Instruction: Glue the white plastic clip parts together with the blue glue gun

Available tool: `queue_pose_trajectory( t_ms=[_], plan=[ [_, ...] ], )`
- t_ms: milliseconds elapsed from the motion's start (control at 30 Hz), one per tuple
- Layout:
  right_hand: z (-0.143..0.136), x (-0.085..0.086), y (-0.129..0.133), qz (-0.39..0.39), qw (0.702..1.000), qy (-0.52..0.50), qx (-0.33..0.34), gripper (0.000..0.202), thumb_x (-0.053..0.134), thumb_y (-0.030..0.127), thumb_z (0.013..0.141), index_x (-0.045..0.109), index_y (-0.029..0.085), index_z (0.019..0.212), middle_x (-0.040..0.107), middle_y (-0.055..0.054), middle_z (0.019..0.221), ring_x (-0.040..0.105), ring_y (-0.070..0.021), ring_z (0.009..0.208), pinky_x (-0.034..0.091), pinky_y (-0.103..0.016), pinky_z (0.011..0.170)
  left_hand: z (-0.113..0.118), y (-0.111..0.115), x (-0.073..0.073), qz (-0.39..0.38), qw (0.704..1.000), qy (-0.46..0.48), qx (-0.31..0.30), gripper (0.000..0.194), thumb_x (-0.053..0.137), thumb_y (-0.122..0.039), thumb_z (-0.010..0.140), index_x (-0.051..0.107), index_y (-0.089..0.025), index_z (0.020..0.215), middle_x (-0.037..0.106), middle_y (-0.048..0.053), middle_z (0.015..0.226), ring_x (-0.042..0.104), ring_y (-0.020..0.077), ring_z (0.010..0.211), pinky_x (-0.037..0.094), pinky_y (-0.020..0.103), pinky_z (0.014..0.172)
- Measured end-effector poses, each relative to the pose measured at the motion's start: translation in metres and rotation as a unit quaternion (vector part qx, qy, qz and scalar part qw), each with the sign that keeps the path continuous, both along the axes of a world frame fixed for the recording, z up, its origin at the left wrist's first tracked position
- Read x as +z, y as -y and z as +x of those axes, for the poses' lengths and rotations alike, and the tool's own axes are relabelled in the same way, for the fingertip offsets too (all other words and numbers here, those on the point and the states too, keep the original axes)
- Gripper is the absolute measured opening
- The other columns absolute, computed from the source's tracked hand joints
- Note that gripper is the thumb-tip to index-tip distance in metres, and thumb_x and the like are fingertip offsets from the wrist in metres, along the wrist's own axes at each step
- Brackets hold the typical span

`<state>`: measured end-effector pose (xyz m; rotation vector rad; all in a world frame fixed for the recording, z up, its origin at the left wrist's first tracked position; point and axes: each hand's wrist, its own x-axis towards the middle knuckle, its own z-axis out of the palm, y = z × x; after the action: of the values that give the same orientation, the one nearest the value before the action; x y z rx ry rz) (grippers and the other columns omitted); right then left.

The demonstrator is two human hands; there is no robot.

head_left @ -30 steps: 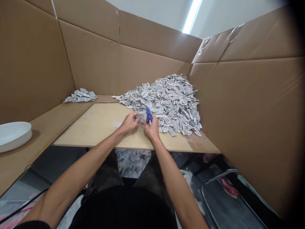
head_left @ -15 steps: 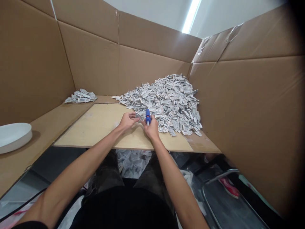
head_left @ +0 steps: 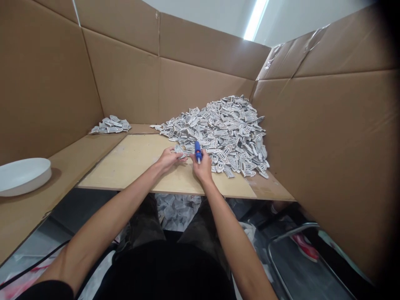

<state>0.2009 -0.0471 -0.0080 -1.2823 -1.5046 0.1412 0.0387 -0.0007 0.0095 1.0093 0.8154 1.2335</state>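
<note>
Cardboard walls (head_left: 128, 75) enclose a pale board (head_left: 125, 160). Near centre frame, the left hand's (head_left: 168, 160) fingers pinch a grey piece (head_left: 179, 151); the right hand (head_left: 203, 167) grips a blue tool (head_left: 198, 151) — just beside it. Beyond — a large pile (head_left: 225, 129); far left, a white dish (head_left: 25, 177).
</note>
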Motion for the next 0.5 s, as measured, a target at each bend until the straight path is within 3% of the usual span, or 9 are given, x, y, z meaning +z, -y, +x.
queue_pose_trajectory(
  t_ms=[167,333,500],
  plan=[
    [-0.0018,0.0051,0.0038,0.001,0.999,-0.031,0.021,0.041,0.064,0.063,0.092,0.058,0.024,0.083,0.064,-0.001,0.075,0.055,-0.0198,0.071,0.043,-0.031,0.071,-0.0006,-0.0030,-0.0016,0.015,0.999,-0.020,0.027,0.030,0.081,0.001,0.076,0.059,-0.012,0.093,0.074,0.006,0.079,0.075,0.0184,0.065,0.065,0.034,0.072],
    [-0.0019,0.0063,0.0039,-0.050,0.993,-0.102,0.044,0.056,0.067,0.075,0.086,0.065,0.021,0.073,0.066,-0.004,0.066,0.061,-0.0199,0.063,0.048,-0.031,0.063,-0.0013,-0.0037,-0.0024,0.034,0.998,-0.043,0.037,0.026,0.082,-0.001,0.072,0.064,-0.012,0.088,0.073,0.007,0.075,0.072,0.0188,0.065,0.059,0.031,0.067],
    [-0.0035,0.0056,0.0047,-0.079,0.981,-0.130,0.124,0.068,0.061,0.084,0.087,0.074,0.018,0.084,0.073,-0.007,0.071,0.066,-0.0170,0.054,0.053,-0.027,0.056,-0.0013,-0.0052,-0.0039,0.067,0.996,-0.046,0.029,0.024,0.083,-0.005,0.062,0.072,-0.011,0.082,0.076,0.010,0.079,0.069,0.0192,0.069,0.050,0.028,0.061]
  ],
)
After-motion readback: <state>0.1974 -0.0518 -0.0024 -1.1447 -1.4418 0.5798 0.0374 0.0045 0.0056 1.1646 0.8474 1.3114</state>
